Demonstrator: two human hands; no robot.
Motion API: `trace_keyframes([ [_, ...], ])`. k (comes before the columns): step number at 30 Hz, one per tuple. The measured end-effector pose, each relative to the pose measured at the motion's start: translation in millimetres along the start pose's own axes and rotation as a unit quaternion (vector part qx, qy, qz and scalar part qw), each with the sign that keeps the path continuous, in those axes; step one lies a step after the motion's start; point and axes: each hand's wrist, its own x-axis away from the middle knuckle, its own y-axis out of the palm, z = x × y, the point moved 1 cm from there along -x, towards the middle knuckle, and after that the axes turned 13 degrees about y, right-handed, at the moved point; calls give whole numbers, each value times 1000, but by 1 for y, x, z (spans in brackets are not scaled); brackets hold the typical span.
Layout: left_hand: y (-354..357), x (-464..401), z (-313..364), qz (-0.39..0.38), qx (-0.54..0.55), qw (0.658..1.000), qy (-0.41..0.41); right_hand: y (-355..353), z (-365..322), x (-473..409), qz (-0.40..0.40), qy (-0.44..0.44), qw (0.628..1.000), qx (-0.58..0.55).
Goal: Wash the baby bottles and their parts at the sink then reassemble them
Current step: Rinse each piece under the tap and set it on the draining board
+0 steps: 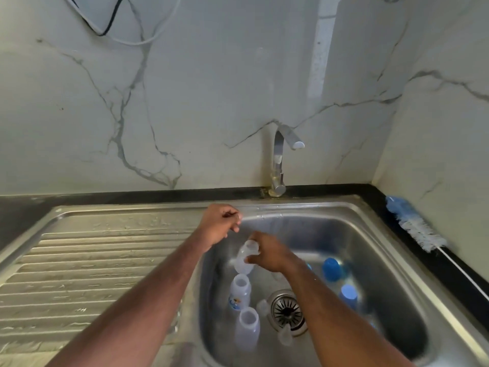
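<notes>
My right hand [268, 251] grips a clear baby bottle [244, 259] by its neck over the left part of the steel sink [383, 260]. My left hand [221, 221] hovers just up and left of it, fingers curled around what looks like a small clear part at its fingertips. Two more clear bottles stand upright in the basin, one with a printed label [239, 291] and one nearer me [248, 328]. Blue caps [330, 268] [348, 294] lie at the right of the basin. Small clear parts [262, 307] [284, 337] rest beside the drain [287, 311].
A chrome tap [280, 157] rises behind the basin with no water running. The ribbed draining board [92, 266] stretches to the left. A blue and white bottle brush [415, 223] lies on the dark counter edge at the right, against the marble wall.
</notes>
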Motion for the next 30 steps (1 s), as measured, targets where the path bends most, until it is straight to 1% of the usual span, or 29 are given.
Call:
trace_keyframes([
  [3,11,-11,4,0,2,1000,9,-34,6,15,48,17,986,-159],
  [7,38,-34,19,-11,21,999,23,-62,27,31,79,45,946,-312],
  [10,58,-56,30,23,30,999,31,-69,34,34,35,69,889,-451],
  [11,63,-62,35,29,28,998,41,-70,34,35,22,73,876,-476],
  [13,73,-77,43,35,19,997,70,-72,31,33,12,64,861,-504],
  [15,81,-89,54,50,4,995,89,-72,29,29,12,48,856,-514],
  [16,83,-95,59,63,-18,993,100,-71,29,26,15,41,861,-507],
  [19,89,-107,65,88,-102,984,113,-66,28,19,34,11,897,-441],
  [23,91,-111,63,96,-151,978,111,-60,29,11,68,-17,936,-344],
  [25,91,-111,64,99,-162,974,121,-59,30,9,70,-18,941,-332],
  [30,90,-107,61,107,-139,977,118,-61,30,13,77,-22,944,-319],
])
